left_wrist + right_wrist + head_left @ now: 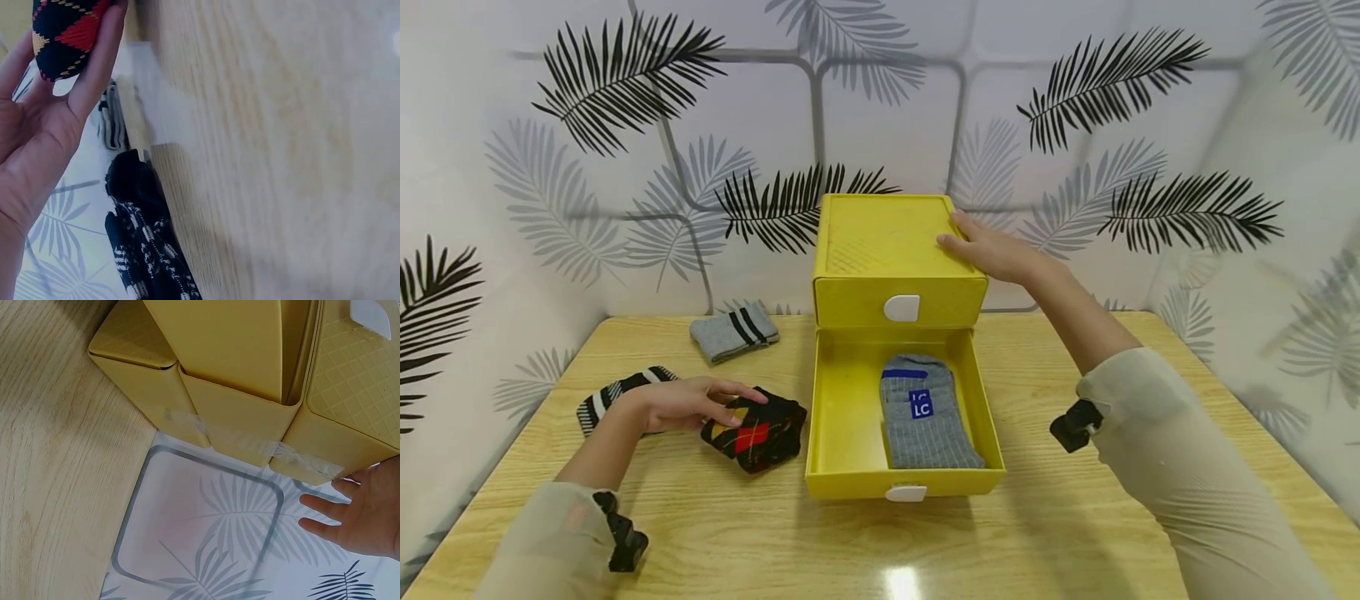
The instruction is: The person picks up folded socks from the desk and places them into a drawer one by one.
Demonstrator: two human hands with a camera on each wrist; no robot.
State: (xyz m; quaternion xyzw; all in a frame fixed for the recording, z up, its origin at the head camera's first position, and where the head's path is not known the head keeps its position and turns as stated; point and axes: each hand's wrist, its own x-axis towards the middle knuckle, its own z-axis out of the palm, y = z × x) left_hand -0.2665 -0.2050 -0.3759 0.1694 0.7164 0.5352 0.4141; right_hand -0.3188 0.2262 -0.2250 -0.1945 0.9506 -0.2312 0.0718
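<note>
I saw the person's left hand (681, 406) gripping a folded black knit sock with red and yellow diamonds (760, 442), thumb and fingers about it. It was just left of a pulled-out yellow plastic drawer (846, 408) with a white tab handle (906, 493); whether it touched the pale wood-grain worktop (715, 533), I couldn't tell. In that drawer, toward the right, lay a grey checked sock with a blue label (925, 429). The right hand (996, 250), its fingers extended and loose, rested at the top right edge of the stacked yellow drawer cabinet (887, 229). Behind the left wrist lay a black-and-white patterned sock (621, 389); farther back, a folded light-grey sock with two black stripes (730, 333).
</note>
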